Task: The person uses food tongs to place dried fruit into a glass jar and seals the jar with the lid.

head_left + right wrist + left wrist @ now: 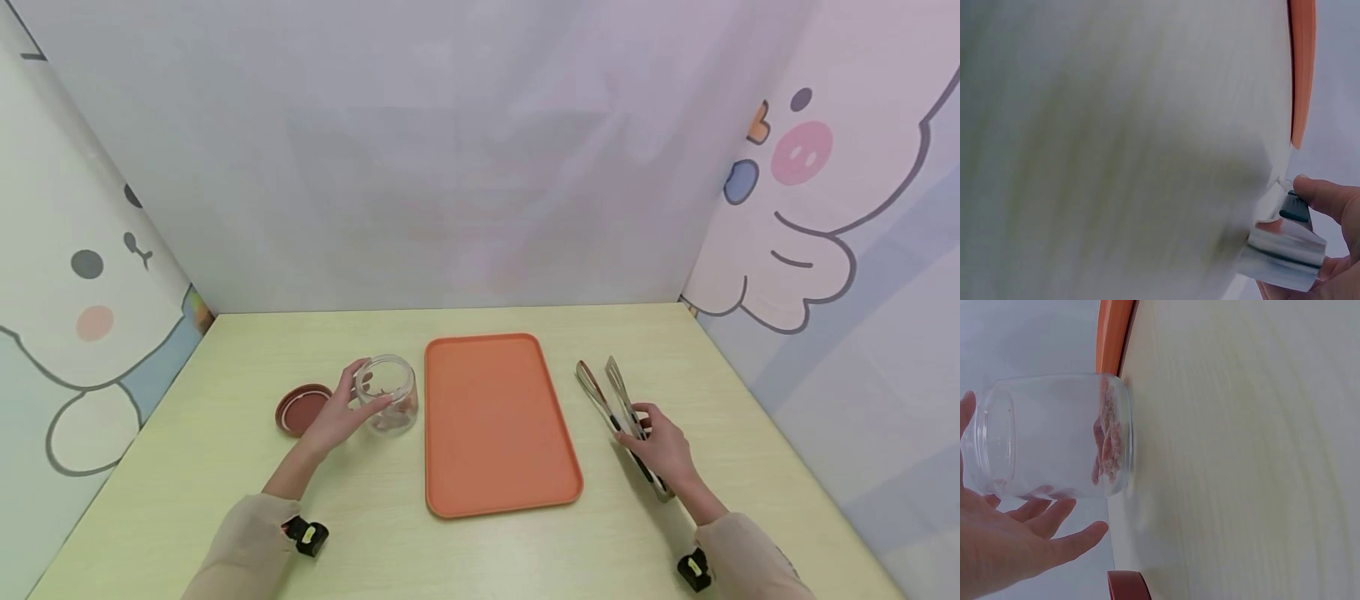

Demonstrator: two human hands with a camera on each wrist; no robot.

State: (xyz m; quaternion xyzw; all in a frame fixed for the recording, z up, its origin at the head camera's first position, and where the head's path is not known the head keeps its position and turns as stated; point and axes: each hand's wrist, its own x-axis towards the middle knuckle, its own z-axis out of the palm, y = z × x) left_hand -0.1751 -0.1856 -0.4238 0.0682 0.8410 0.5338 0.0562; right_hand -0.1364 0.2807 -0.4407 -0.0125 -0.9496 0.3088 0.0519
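My left hand spans a clear glass jar, thumb on one side near the rim and fingers on the other. The jar stands upright and uncovered on the table, left of the tray. In the left wrist view, several reddish pieces with a grainy coating lie at its bottom. My right hand grips metal tongs with dark grip sections, thumb on one arm and fingers on the other. Their tips point away from me and stand apart. Whether the tongs touch the table, I cannot tell.
An orange rectangular tray lies between the two hands. A round brown-red lid lies left of the jar, partly behind my left hand. The pale wood-look table meets a plain back wall and cartoon-printed side panels.
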